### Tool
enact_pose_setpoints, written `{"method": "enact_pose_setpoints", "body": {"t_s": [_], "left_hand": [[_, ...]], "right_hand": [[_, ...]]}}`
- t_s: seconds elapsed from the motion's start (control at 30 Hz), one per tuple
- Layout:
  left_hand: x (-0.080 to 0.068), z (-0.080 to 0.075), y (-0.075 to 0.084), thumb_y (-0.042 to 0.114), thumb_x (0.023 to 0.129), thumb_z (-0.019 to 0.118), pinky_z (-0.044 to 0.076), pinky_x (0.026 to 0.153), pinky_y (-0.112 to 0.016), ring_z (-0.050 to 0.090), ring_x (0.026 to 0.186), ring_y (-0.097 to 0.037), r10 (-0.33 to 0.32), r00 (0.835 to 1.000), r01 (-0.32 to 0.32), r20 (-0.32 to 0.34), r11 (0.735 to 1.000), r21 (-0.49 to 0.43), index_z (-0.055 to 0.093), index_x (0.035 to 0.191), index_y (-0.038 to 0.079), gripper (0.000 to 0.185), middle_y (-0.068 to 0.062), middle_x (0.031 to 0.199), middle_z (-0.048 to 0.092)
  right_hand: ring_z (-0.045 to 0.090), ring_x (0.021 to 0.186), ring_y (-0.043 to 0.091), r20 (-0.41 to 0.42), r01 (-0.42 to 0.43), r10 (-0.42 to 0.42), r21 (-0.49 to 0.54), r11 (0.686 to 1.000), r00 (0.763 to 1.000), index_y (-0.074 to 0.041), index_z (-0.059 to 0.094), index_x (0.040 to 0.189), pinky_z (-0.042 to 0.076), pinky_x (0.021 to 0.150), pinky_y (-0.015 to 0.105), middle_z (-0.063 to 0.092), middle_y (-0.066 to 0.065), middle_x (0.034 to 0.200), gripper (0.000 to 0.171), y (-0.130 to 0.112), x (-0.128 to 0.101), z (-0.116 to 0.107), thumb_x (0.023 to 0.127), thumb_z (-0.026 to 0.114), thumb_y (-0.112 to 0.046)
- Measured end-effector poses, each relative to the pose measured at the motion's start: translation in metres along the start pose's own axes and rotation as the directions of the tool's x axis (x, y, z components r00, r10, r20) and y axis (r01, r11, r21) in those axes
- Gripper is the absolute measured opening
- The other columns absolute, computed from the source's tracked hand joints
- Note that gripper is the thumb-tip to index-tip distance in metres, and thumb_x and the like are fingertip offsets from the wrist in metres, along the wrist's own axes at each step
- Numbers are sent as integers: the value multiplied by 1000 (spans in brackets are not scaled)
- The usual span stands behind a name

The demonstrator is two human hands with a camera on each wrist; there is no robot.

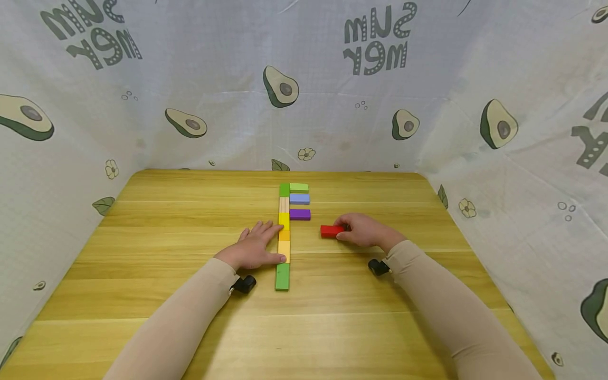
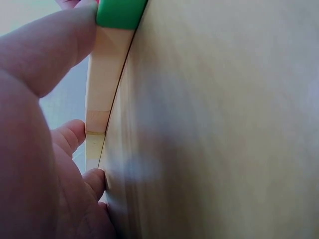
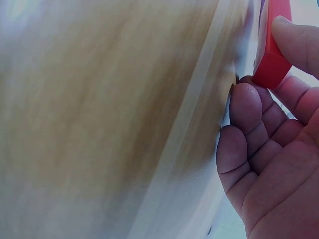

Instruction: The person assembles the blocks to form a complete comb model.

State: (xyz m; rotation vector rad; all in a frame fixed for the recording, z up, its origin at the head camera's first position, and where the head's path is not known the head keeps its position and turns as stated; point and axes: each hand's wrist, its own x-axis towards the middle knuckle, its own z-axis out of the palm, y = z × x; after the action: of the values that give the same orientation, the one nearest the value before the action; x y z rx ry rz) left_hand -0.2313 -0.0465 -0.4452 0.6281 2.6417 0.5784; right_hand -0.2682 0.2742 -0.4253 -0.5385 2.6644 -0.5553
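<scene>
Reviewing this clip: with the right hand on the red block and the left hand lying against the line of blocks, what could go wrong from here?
1. The left hand rests flat against the column of blocks; a small sideways push could knock the line crooked.
2. The right hand pinches the red block at one end only, so it might twist or slip if lifted.
3. Brought in beside the purple block, the red block could bump it out of its row.

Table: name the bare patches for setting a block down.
Bare table lies left of the left hand, and near the front edge. Right of the right hand is free too. Crowded: between the block column and red block.
</scene>
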Motion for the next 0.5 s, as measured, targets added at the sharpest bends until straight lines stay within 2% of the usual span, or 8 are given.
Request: {"method": "enact_pose_setpoints", "body": {"t_s": [0.5], "left_hand": [[-1,0,1,69,77,55,-1,113,-55,-1,145,-27,3,1000,-3,-9,1000,-10,17,148,33,88,-2,157,8]], "right_hand": [[52,86,17,-5,11,-11,0,1000,1000,-14,60,110,44,83,34,60,0,97,26,0,0,0,88,63,-26]]}}
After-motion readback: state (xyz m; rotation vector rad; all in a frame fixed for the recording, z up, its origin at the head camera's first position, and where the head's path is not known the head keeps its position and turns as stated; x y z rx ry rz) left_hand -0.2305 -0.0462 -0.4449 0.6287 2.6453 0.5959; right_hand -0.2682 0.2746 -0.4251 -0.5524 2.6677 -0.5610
